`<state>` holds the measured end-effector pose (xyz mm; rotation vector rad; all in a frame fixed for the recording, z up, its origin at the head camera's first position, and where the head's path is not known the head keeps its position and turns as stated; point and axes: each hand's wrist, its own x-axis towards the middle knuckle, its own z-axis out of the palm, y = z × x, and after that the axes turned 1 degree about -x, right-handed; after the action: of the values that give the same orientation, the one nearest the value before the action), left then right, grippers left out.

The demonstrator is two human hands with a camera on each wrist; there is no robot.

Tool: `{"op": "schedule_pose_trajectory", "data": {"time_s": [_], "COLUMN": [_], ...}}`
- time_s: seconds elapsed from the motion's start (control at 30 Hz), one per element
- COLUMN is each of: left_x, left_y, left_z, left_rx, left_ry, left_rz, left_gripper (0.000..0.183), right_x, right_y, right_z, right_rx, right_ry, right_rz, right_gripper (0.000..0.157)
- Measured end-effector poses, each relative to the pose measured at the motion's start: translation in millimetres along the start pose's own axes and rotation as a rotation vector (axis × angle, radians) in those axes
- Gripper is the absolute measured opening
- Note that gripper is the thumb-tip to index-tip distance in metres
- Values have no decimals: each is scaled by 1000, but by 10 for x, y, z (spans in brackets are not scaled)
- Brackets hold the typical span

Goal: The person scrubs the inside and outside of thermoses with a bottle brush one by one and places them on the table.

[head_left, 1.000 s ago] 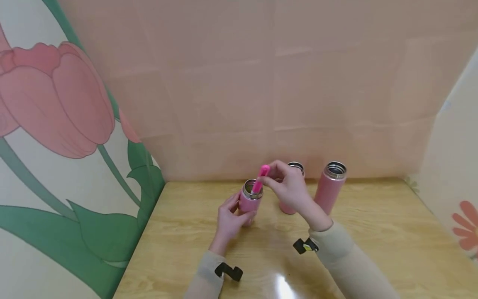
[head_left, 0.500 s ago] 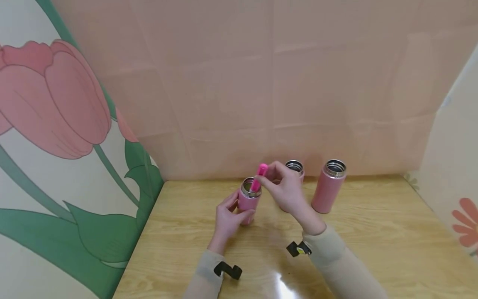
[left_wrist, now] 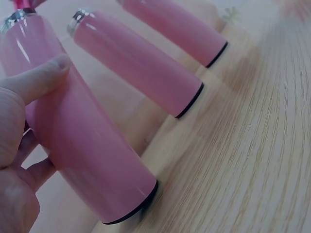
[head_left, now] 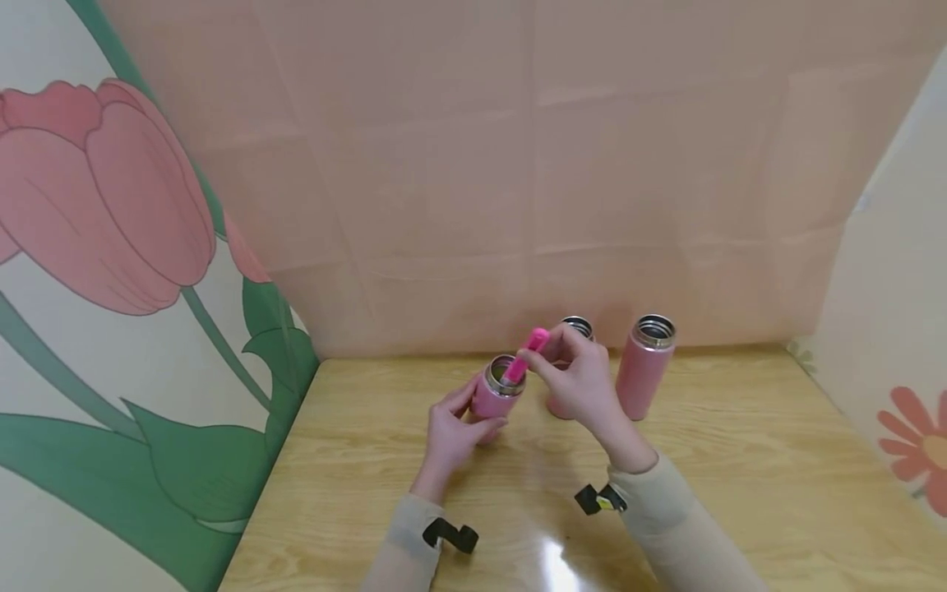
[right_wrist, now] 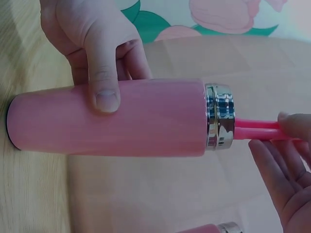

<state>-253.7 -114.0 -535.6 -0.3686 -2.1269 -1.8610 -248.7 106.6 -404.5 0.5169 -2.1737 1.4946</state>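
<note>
Bottle [head_left: 491, 404] gripped in my left hand [head_left: 450, 433], my right hand [head_left: 584, 382] pinched the pink handle [right_wrist: 255, 133] in its mouth [head_left: 499, 369], probably working inside, steadiness needed next.

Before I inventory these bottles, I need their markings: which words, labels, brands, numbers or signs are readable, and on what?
None readable.
Held pink bottle, middle bottle, far-right bottle: visible sides show no lettering.
Bright pink handle: no lettering visible.
Yellow patch on the black right-wrist device: too small to tell.
</note>
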Motion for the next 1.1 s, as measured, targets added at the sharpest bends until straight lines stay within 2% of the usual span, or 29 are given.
{"op": "schedule_pose_trajectory", "data": {"time_s": [0.13, 0.27, 0.4, 0.53, 0.7, 0.87, 1.1], "left_x": [-7, -21, -50, -69, -66, -57, -70], "left_y": [9, 38, 75, 123, 177, 229, 273], "left_z": [9, 23, 40, 52, 54, 43, 18], "left_rx": [46, 155, 232, 238, 222, 180, 145], "left_ry": [-16, -53, -81, -95, -126, -191, -289], "left_rz": [27, 91, 118, 112, 141, 196, 253], "left_gripper": [73, 73, 74, 75, 75, 73, 71], "right_x": [-39, -126, -284, -424, -495, -526, -573], "right_y": [-19, -47, -10, 88, 181, 167, 100], "right_z": [-31, -86, -161, -249, -383, -510, -632], "right_rx": [-5, 11, 41, 153, 310, 312, 325], "right_ry": [-21, -36, 2, 70, 99, 107, 123], "right_rz": [-14, -20, 11, 65, 106, 106, 55], "right_gripper": [19, 19, 19, 17, 17, 18, 17]}}
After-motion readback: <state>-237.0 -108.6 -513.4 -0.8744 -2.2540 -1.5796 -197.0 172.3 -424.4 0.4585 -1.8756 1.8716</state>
